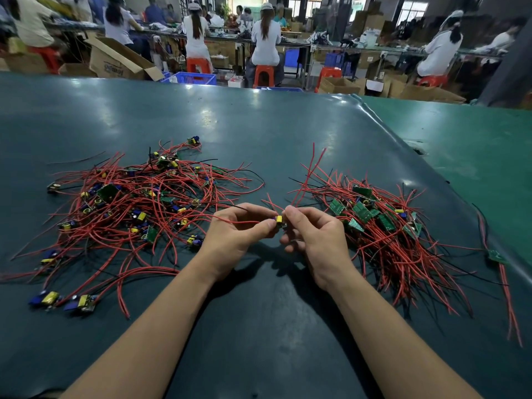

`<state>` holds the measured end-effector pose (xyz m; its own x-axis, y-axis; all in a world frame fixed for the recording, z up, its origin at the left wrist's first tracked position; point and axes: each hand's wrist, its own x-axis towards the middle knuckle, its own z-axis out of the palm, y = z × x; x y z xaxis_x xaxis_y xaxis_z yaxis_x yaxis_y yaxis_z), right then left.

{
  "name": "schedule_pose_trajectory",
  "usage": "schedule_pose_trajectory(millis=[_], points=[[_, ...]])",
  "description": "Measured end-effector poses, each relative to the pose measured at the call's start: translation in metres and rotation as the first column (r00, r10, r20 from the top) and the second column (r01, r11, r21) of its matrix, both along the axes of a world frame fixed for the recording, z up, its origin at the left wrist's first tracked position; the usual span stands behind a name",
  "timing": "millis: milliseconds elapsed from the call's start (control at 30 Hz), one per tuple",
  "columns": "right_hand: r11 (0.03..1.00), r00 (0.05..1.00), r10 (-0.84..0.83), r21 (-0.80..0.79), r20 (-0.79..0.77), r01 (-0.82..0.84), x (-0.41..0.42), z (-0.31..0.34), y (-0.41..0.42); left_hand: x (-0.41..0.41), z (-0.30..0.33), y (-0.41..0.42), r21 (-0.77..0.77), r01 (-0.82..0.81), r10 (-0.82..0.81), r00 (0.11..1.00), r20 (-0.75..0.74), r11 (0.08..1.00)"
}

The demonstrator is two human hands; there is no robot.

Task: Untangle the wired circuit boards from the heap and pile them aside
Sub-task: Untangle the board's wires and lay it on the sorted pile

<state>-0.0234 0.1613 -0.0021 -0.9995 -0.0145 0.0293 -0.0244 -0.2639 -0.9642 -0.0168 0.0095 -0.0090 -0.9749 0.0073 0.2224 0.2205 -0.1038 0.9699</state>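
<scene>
Big dark green table, messy heap of red-wired boards on the left, tidier pile on the right. Between them, left hand and right hand both pinch one little board above the table.

Both my forearms reach forward, bare, converging toward the middle. My left hand is raised, palm turned inward, thumb and forefinger curled and pinching a small board. My right hand faces it, back toward me, thumb and forefinger pinching the same board from the other side. The fingertips of both hands nearly meet. My remaining fingers curl loosely underneath.
</scene>
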Motion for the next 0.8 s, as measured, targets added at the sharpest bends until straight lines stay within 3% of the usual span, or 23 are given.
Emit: schedule_pose_trajectory(millis=[233, 467, 667, 800], points=[[1.0, 1.0, -0.012, 0.027, -0.009, 0.013, -0.0001, 0.0011, 0.0027, 0.0009, 0.0011, -0.0012, -0.036, -0.021, 0.021, 1.0, 0.001, 0.999], [0.986, 0.989, 0.094, -0.145, 0.113, -0.077, -0.0026, 0.0054, 0.0059, 0.0027, 0.0023, -0.0011, -0.074, -0.045, 0.042, 0.998, -0.035, 0.996], [0.995, 0.993, -0.007, -0.094, 0.115, 0.018, -0.0047, 0.0043, 0.0054, 0.0015, 0.0025, -0.0004, -0.097, -0.031, 0.029, 0.999, -0.02, 0.995], [0.974, 0.989, -0.129, -0.177, 0.068, 0.14, -0.0061, 0.0048, 0.0089, -0.0008, 0.0021, -0.0013, -0.065, -0.053, 0.054, 0.999, 0.003, 0.996]])
